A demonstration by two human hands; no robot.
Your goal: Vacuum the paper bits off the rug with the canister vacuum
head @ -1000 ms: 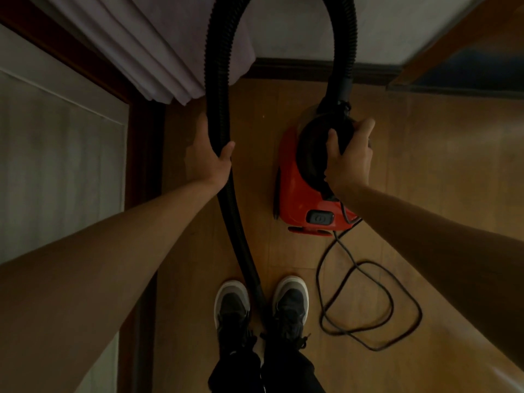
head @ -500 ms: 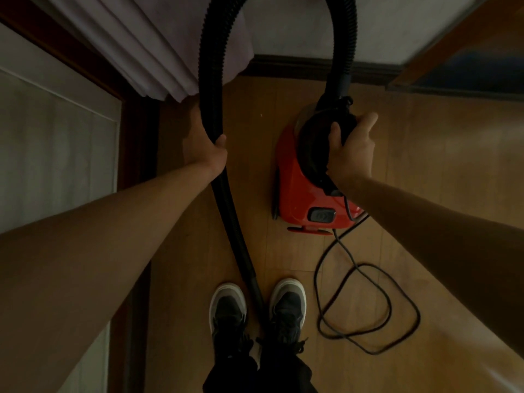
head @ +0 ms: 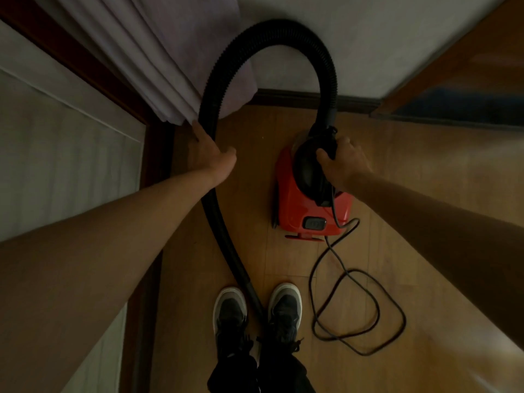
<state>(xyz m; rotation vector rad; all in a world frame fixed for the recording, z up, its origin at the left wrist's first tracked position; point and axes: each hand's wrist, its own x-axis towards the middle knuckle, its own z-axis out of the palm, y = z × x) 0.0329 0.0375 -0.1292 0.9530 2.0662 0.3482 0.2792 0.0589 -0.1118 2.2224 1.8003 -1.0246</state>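
both hands on the vacuum

the red vacuum (head: 295, 205) is over the wooden floor (head: 411, 194), just ahead of the shoes (head: 229, 310). the right hand (head: 344, 163) is closed round the black handle (head: 307, 163) on top of the vacuum. left of the vacuum, the left hand (head: 211, 157) grips the black hose (head: 283, 26), fingers curled round it. the hose arches up from the vacuum's far end. the cord (head: 357, 307) loops on the vacuum's near side.

A pale pleated curtain (head: 158, 58) hangs beside a dark door frame (head: 158, 154), above wooden floor (head: 425, 171) and baseboard (head: 306, 97).
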